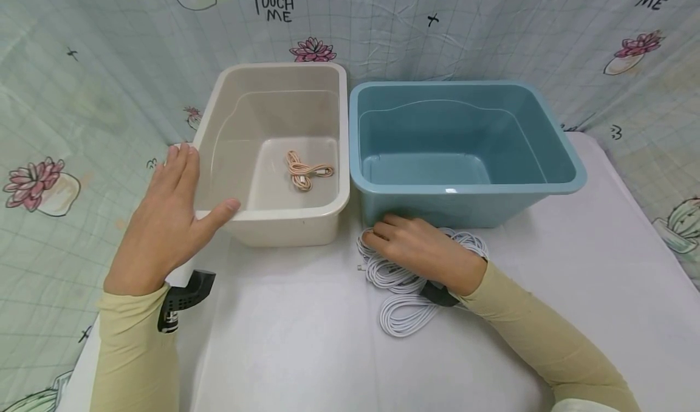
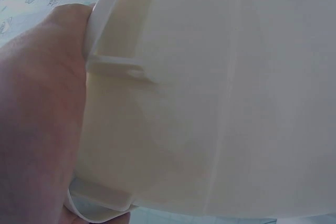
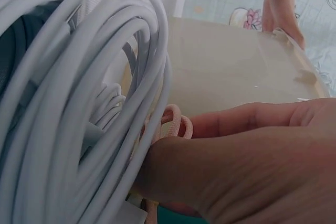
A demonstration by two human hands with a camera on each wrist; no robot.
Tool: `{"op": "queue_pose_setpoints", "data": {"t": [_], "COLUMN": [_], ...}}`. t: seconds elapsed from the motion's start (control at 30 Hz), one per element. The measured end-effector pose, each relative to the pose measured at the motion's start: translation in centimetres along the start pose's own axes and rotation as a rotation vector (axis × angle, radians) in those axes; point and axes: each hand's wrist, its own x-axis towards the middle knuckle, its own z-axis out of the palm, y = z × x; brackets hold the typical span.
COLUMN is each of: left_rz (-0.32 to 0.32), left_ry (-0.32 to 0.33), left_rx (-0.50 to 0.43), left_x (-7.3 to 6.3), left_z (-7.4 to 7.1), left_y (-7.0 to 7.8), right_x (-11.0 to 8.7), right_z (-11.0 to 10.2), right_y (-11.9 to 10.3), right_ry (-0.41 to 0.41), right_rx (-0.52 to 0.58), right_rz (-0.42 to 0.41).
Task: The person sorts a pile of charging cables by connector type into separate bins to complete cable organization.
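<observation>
My left hand (image 1: 172,217) rests on the left rim of a beige plastic bin (image 1: 284,231), its fingers straight and thumb over the front corner. Inside that bin lies a bundled peach-coloured charging cable (image 1: 306,170). My right hand (image 1: 418,248) is low in front of a blue plastic bin (image 1: 432,205), over coiled white cables (image 1: 404,318) on the table. In the right wrist view, its thumb and fingers pinch a looped pinkish cable (image 3: 173,116) close beside the white coils (image 3: 118,77). The head view hides that pinkish cable behind the hand.
The two bins stand side by side at the back of a white-covered table (image 1: 295,339). A patterned cloth (image 1: 383,35) hangs behind and around them. A dark strap (image 1: 437,293) shows by the white coils. A black camera mount (image 1: 188,293) sits on the left wrist.
</observation>
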Motion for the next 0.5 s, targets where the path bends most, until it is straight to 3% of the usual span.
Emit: {"op": "queue_pose_setpoints", "data": {"t": [0.5], "left_rz": [0.009], "left_ry": [0.01], "left_rx": [-0.003], "left_x": [-0.05], "left_z": [0.05], "left_y": [-0.17], "right_x": [0.12], "right_z": [-0.76], "right_y": [0.01], "right_ry": [0.002], "right_rx": [0.15], "right_rz": [-0.029]}}
